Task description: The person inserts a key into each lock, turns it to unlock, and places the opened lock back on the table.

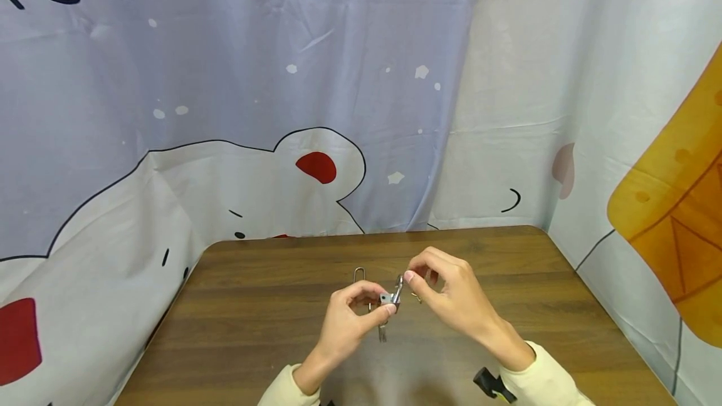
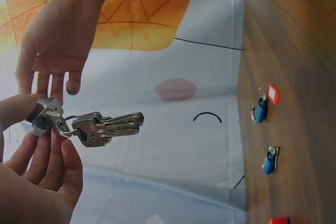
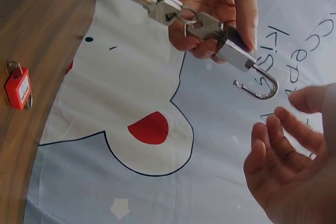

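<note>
My left hand [image 1: 351, 317] pinches the silver body of a padlock [image 3: 236, 53] between thumb and fingers, above the table. The curved shackle [image 3: 273, 88] stands popped out, its free end clear of the body. One key [image 3: 206, 26] sits in the lock's keyhole, and a ring joins it to a bunch of several keys [image 2: 113, 128] that hangs down. Close beside the shackle is my right hand [image 1: 451, 293], its fingers loosely bent. In the right wrist view a gap shows between its fingertips and the shackle, with nothing in its grasp.
On the wooden table [image 1: 254, 318] lie a red padlock [image 3: 19, 88] and a blue padlock with a red tag [image 2: 261, 110]. Another blue padlock [image 2: 270, 161] is near them. A printed curtain [image 1: 338, 80] hangs behind the table and along its sides.
</note>
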Demonstrator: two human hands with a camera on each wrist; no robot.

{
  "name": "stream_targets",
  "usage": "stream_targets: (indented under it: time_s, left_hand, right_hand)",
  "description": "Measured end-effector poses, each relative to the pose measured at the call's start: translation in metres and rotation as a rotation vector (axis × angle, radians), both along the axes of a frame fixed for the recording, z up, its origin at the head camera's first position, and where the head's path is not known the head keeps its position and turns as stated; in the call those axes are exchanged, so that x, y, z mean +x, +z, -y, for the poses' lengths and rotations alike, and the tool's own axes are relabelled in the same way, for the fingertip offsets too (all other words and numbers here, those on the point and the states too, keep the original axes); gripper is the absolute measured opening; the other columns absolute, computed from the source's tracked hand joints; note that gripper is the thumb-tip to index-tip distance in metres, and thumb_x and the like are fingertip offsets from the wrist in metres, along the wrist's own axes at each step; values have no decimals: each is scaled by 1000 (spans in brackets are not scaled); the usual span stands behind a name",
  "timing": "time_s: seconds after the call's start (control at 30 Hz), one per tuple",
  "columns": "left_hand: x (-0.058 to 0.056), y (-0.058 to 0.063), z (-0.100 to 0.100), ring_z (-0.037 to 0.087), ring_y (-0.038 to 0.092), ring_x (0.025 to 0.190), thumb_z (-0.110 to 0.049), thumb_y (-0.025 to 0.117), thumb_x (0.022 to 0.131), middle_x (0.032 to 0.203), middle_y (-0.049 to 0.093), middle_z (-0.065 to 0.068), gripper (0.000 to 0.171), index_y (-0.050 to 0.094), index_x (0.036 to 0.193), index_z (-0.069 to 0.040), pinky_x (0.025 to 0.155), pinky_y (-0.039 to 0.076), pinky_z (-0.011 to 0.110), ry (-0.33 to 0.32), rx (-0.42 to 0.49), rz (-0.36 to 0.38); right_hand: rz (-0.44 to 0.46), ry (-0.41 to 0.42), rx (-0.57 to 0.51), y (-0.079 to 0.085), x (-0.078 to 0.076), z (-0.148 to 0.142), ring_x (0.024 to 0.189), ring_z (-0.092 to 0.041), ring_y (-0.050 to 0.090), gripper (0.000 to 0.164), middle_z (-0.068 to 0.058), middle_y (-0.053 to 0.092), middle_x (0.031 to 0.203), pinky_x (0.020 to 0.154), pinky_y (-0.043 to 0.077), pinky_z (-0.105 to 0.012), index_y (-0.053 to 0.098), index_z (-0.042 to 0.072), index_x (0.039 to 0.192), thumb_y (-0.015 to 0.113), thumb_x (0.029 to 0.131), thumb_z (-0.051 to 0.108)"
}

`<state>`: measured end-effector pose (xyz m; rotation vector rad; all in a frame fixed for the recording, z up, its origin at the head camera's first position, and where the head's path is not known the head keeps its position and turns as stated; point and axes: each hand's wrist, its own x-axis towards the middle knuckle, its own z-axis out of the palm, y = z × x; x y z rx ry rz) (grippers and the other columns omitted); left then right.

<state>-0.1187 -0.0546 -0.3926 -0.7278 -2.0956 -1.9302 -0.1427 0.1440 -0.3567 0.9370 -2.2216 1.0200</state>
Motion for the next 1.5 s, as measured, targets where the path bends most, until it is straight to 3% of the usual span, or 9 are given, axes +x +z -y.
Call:
stream_targets:
  time_s: [0.13,0.3,0.4,0.63,0.77,0.93,1.03,1.27,1.5]
  left_hand:
    - [1,1,2,6,63,69,-4,72,77,81,67,19,17,64,91,1,64,55,26,-3,-5,-9]
    - [0,-3,4,8,64,71,-5,72,78,83,67,19,16,64,91,-1,67,56,27,-4,-9,9]
    - [-5,-12,7,10,66,75,-7,73,77,85,68,16,17,65,92,-4,71,56,28,19,-20,19]
    - [-4,-9,16,8,65,75,-3,74,75,85,68,16,18,65,91,-3,74,56,28,68,-30,54]
    - [-8,-13,24,7,65,76,-4,75,74,86,68,15,20,65,92,-2,76,55,28,99,-54,101]
    - [-11,-16,34,8,65,77,-6,75,75,87,68,13,20,65,92,-3,77,55,27,137,-81,177]
    - [-15,-20,40,9,64,76,-6,75,75,87,67,12,19,65,91,-3,76,55,26,163,-87,210]
    - [-35,-45,52,11,65,73,-8,77,74,85,67,11,19,66,89,-7,72,55,24,210,-81,262]
    - [-54,-74,63,12,67,73,-17,79,72,83,70,9,20,66,86,-10,65,54,21,212,-105,318]
  right_hand:
    - [-5,66,44,-2,-1,0,78,3,54,12,12,62,97,65,46,-15,63,25,100,62,89,19]
    - [-3,84,59,-6,-2,0,78,4,53,10,18,59,95,66,46,-14,62,28,95,62,89,20]
    - [-22,72,53,-6,-3,-2,78,4,53,8,19,59,94,66,46,-13,63,25,92,64,88,18]
    - [-5,8,76,-5,-4,-12,82,2,55,20,14,61,102,69,48,-17,60,22,108,63,88,20]
    - [-44,-55,93,-5,-3,-18,100,-3,57,35,12,58,116,81,48,-21,56,21,121,64,87,21]
    - [-79,-103,136,-7,-3,-24,121,-10,49,48,9,50,131,101,37,-23,49,22,131,64,85,23]
    - [-96,-109,176,-9,-3,-28,125,-13,46,56,7,46,137,102,37,-28,45,23,136,65,84,25]
    - [-66,-96,329,-23,-2,-35,135,-18,36,67,5,32,150,103,37,-48,33,27,144,64,85,36]
    - [-68,-90,351,-35,-3,-37,135,-18,37,68,4,33,150,103,37,-48,32,27,144,64,85,37]
